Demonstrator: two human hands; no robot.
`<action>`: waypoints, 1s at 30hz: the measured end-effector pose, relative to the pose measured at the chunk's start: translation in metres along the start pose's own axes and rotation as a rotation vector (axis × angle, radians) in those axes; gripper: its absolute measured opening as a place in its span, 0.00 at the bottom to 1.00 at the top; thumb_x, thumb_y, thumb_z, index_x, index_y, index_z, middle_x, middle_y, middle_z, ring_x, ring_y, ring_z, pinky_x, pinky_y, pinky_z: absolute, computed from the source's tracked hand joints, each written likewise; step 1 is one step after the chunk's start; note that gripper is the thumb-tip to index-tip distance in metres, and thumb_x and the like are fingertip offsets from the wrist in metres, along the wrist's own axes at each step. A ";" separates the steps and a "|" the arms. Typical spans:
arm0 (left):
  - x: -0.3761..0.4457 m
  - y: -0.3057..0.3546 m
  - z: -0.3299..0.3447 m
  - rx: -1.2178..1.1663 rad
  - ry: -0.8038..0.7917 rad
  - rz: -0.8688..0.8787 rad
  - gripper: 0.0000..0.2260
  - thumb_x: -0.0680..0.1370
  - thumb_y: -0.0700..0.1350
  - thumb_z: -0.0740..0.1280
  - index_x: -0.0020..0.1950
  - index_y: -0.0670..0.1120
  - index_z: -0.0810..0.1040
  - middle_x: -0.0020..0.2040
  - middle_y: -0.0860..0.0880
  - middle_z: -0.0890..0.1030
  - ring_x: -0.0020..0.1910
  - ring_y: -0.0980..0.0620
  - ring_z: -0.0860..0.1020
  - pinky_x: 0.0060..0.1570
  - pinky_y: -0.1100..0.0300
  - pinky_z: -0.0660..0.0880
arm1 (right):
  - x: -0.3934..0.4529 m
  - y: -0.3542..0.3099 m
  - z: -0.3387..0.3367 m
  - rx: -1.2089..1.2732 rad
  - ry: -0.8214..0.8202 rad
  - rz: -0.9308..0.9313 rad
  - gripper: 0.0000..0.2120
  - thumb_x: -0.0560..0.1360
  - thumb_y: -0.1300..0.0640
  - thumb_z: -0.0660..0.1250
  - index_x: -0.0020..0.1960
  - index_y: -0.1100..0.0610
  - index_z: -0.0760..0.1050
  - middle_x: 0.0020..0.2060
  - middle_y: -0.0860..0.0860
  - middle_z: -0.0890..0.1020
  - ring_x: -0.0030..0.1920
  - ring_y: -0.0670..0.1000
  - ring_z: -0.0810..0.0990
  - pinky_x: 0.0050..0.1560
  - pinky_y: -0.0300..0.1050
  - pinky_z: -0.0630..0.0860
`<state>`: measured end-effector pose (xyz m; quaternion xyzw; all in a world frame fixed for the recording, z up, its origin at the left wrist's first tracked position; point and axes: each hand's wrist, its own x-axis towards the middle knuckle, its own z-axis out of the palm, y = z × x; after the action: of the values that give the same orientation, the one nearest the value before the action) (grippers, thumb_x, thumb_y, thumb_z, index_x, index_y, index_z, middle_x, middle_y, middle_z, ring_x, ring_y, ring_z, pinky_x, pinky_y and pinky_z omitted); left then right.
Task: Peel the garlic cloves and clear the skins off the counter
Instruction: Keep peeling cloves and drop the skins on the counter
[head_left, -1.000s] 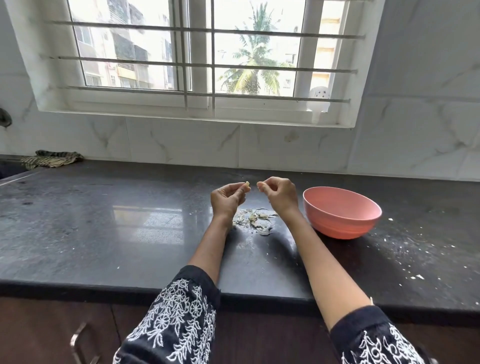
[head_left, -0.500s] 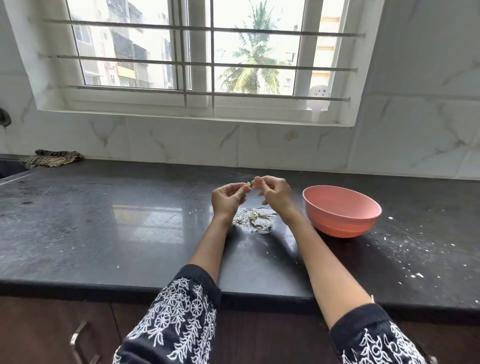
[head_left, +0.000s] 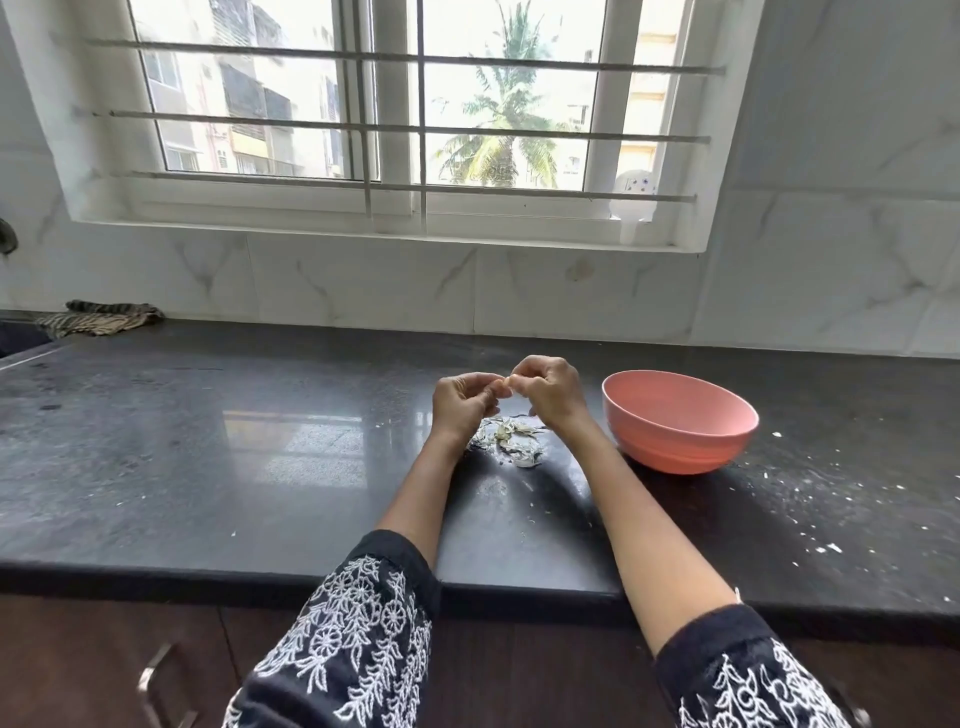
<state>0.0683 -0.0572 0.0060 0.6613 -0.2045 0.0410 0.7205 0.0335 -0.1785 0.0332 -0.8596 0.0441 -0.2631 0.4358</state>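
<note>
My left hand (head_left: 461, 402) and my right hand (head_left: 548, 391) meet above the black counter (head_left: 208, 457), fingertips together on a small pale garlic clove (head_left: 503, 385). Both hands pinch it; most of the clove is hidden by the fingers. Directly below the hands lies a heap of papery garlic skins (head_left: 511, 441) on the counter. A pink bowl (head_left: 678, 420) stands just right of my right hand; its inside is not visible from here.
White flecks of skin (head_left: 826, 545) are scattered over the counter's right side. A striped cloth (head_left: 98, 319) lies at the far left against the tiled wall. The barred window (head_left: 395, 119) is straight ahead. The counter's front edge runs under my forearms.
My right hand moved left to meet my left hand; the fingertips that were apart now touch on the clove. The bowl and skins stayed put.
</note>
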 end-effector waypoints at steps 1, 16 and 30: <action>-0.001 0.001 0.000 -0.016 -0.001 -0.005 0.03 0.75 0.35 0.68 0.45 0.36 0.80 0.28 0.55 0.81 0.30 0.63 0.78 0.34 0.69 0.75 | 0.000 -0.001 0.000 0.032 -0.014 0.005 0.08 0.68 0.60 0.67 0.31 0.50 0.76 0.29 0.47 0.76 0.36 0.52 0.76 0.36 0.53 0.78; -0.003 0.007 0.001 -0.263 0.000 -0.161 0.03 0.77 0.39 0.66 0.43 0.43 0.79 0.29 0.55 0.82 0.27 0.63 0.76 0.36 0.69 0.77 | -0.003 -0.002 0.000 0.178 0.058 0.016 0.09 0.72 0.56 0.62 0.42 0.60 0.79 0.32 0.50 0.79 0.28 0.46 0.74 0.22 0.35 0.69; -0.004 0.007 0.001 -0.268 0.062 -0.181 0.07 0.77 0.41 0.66 0.40 0.44 0.80 0.31 0.52 0.83 0.30 0.59 0.78 0.35 0.67 0.77 | -0.004 -0.001 0.003 0.374 0.039 -0.035 0.07 0.76 0.63 0.65 0.39 0.56 0.75 0.34 0.52 0.80 0.32 0.47 0.74 0.24 0.35 0.71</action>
<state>0.0624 -0.0560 0.0112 0.5734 -0.1253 -0.0313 0.8090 0.0310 -0.1741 0.0309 -0.7588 -0.0122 -0.2909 0.5826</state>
